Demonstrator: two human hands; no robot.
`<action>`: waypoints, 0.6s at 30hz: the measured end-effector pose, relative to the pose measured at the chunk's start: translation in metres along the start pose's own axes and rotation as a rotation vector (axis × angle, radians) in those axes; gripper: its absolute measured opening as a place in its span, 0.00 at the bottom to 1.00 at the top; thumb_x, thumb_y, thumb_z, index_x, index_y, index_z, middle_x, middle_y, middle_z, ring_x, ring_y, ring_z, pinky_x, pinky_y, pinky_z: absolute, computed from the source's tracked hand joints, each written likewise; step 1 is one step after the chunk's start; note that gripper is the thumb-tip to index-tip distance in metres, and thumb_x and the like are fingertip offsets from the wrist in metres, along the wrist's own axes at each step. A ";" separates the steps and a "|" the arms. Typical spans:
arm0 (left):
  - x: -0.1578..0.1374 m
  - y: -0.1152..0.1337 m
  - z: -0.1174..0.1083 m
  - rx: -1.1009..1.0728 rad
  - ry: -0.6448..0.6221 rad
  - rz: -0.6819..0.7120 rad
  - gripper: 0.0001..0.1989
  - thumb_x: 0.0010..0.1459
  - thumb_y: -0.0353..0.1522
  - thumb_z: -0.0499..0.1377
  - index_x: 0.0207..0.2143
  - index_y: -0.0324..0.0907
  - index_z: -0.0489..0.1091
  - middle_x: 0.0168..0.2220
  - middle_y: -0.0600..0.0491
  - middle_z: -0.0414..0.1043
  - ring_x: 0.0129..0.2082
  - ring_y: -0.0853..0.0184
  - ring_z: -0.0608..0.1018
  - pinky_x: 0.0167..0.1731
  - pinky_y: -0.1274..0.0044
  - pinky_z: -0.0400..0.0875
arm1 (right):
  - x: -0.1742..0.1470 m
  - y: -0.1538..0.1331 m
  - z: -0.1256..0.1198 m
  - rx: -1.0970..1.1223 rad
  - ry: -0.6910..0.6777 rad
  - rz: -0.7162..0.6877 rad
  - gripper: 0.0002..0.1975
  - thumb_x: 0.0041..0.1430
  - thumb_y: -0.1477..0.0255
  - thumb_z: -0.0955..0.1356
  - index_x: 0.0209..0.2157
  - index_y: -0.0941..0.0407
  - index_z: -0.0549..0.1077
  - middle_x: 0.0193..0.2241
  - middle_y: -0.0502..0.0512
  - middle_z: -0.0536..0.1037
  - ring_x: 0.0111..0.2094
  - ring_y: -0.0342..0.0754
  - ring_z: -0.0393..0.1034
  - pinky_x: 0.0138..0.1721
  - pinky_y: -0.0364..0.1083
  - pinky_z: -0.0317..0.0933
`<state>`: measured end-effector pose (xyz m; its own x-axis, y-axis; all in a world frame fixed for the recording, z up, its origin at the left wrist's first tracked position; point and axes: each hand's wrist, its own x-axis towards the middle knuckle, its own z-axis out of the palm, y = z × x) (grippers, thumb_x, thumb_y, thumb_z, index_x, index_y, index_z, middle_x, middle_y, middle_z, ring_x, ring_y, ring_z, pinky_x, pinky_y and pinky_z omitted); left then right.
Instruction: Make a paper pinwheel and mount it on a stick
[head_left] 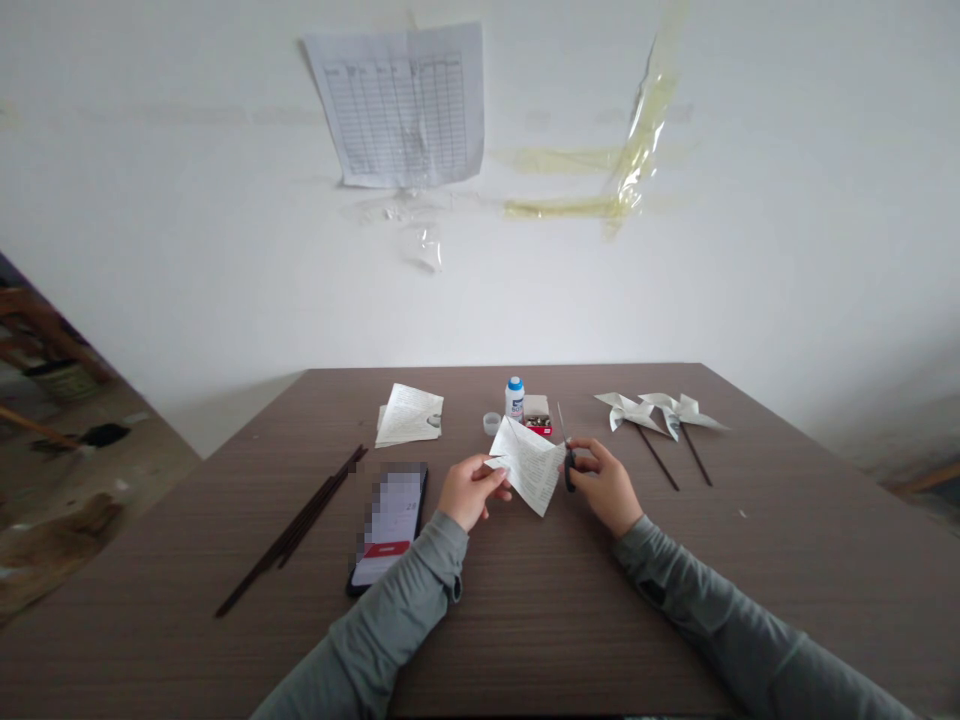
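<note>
My left hand (474, 490) pinches the left corner of a square sheet of printed paper (531, 468), which is held above the table and has cuts running in from its corners. In my right hand (606, 485) is a pair of scissors (569, 467) with dark handles, blades pointing up and away from me. The scissors are close by the paper's right corner; whether my right fingers also touch the paper I cannot tell. Behind the paper stand a white bottle with a blue cap (514, 398), a small red box (538, 424) of small items, and a clear round cap (492, 423).
Two paper pinwheels (634, 412) on dark sticks lie at the right. Several paper sheets (405, 415) are stacked at the back left. Dark sticks (304, 522) and a phone (388, 525) lie left on the brown table (525, 620). A wall stands behind.
</note>
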<state>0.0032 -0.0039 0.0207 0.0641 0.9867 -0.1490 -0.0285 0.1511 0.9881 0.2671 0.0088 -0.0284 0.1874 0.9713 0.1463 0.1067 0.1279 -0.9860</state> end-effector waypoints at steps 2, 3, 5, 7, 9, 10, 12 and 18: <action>0.000 0.000 0.000 0.003 -0.005 0.001 0.11 0.63 0.28 0.82 0.35 0.42 0.84 0.30 0.53 0.89 0.26 0.62 0.92 0.13 0.86 0.63 | 0.000 0.001 -0.001 -0.015 -0.005 0.007 0.26 0.44 0.56 0.82 0.46 0.48 0.83 0.27 0.50 0.88 0.30 0.55 0.81 0.38 0.52 0.75; 0.000 0.000 0.000 0.004 -0.004 0.000 0.11 0.64 0.28 0.82 0.35 0.42 0.83 0.30 0.53 0.89 0.26 0.62 0.92 0.13 0.86 0.63 | 0.001 0.001 -0.001 -0.019 -0.006 0.012 0.26 0.43 0.57 0.81 0.46 0.49 0.83 0.27 0.49 0.88 0.30 0.55 0.80 0.38 0.52 0.75; 0.001 0.001 0.000 0.002 0.008 -0.008 0.12 0.65 0.28 0.81 0.34 0.42 0.83 0.30 0.53 0.89 0.26 0.63 0.92 0.13 0.86 0.63 | 0.001 0.000 -0.001 -0.022 -0.004 0.017 0.26 0.43 0.57 0.81 0.45 0.49 0.83 0.26 0.49 0.87 0.30 0.54 0.79 0.38 0.52 0.74; 0.001 0.001 0.001 -0.013 0.031 -0.024 0.12 0.67 0.27 0.81 0.33 0.42 0.82 0.30 0.52 0.89 0.27 0.63 0.92 0.13 0.86 0.64 | 0.000 -0.002 -0.001 -0.015 0.007 0.019 0.26 0.42 0.57 0.81 0.46 0.49 0.83 0.26 0.49 0.87 0.29 0.54 0.79 0.38 0.52 0.74; 0.001 0.000 0.001 -0.035 0.049 -0.045 0.11 0.67 0.27 0.81 0.35 0.41 0.83 0.34 0.49 0.92 0.29 0.61 0.94 0.14 0.85 0.66 | 0.000 -0.005 0.000 0.007 0.021 0.026 0.28 0.42 0.56 0.82 0.45 0.49 0.82 0.27 0.50 0.88 0.29 0.54 0.78 0.37 0.52 0.74; 0.002 -0.002 0.002 -0.044 0.053 -0.053 0.10 0.66 0.28 0.82 0.37 0.41 0.84 0.37 0.47 0.94 0.30 0.60 0.95 0.14 0.85 0.67 | 0.000 -0.007 0.000 0.024 0.028 0.030 0.28 0.42 0.55 0.83 0.45 0.49 0.82 0.27 0.50 0.88 0.29 0.54 0.78 0.37 0.53 0.74; 0.002 -0.008 0.003 -0.052 0.046 -0.058 0.10 0.64 0.28 0.84 0.41 0.39 0.87 0.42 0.43 0.96 0.33 0.57 0.97 0.15 0.84 0.70 | -0.001 -0.011 0.001 0.062 0.041 0.035 0.30 0.41 0.53 0.86 0.45 0.49 0.81 0.26 0.50 0.88 0.30 0.55 0.78 0.37 0.53 0.74; -0.001 -0.026 0.011 -0.072 -0.017 -0.056 0.13 0.60 0.26 0.84 0.44 0.40 0.89 0.43 0.44 0.96 0.40 0.55 0.98 0.22 0.82 0.80 | -0.003 -0.014 0.007 0.131 0.088 0.007 0.37 0.40 0.46 0.91 0.45 0.49 0.81 0.27 0.52 0.88 0.29 0.55 0.78 0.36 0.53 0.73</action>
<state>0.0148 -0.0093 -0.0046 0.0847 0.9755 -0.2030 -0.0958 0.2108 0.9728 0.2583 0.0052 -0.0155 0.2728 0.9519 0.1399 -0.0219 0.1515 -0.9882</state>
